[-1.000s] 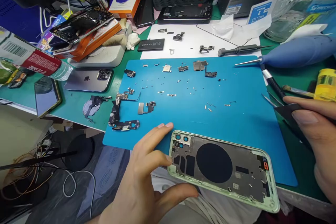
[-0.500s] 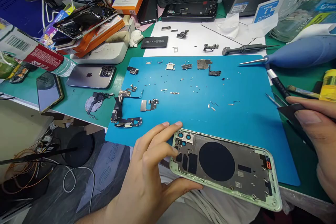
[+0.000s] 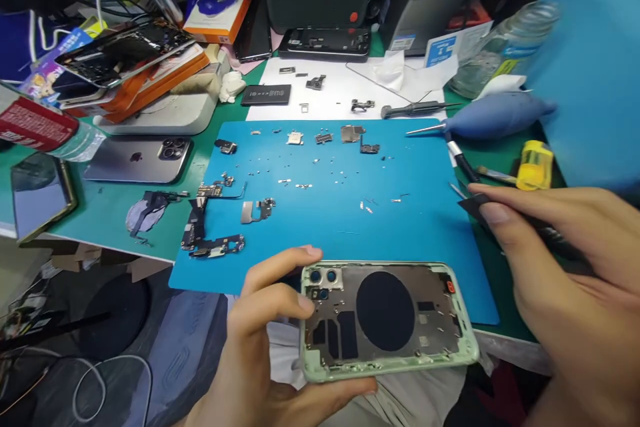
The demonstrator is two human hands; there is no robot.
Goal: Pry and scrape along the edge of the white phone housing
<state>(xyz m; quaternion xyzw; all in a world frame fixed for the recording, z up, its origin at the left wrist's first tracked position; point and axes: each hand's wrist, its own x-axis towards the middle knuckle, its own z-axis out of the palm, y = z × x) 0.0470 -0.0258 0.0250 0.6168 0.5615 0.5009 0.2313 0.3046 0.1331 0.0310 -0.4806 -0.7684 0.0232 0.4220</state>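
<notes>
My left hand grips the camera end of a stripped green phone housing, thumb under its lower edge and fingers over the top corner. The housing is held level above my lap, just off the near edge of the blue work mat. Its inside faces up, showing a dark round coil pad and two camera holes. My right hand is closed on a thin black flat tool over the mat's right edge. Small screws and metal brackets are spread over the mat. Flex cable assemblies lie at its left edge.
A grey phone lies face down left of the mat, beside another phone. A blue air blower, a screwdriver and a yellow bottle sit at the right. Boxes, an opened phone and equipment crowd the back.
My left hand has turned the housing from slanted to level and pulled it nearer to me. My right hand with the black tool has moved left, closer to the housing. The view shifted.
</notes>
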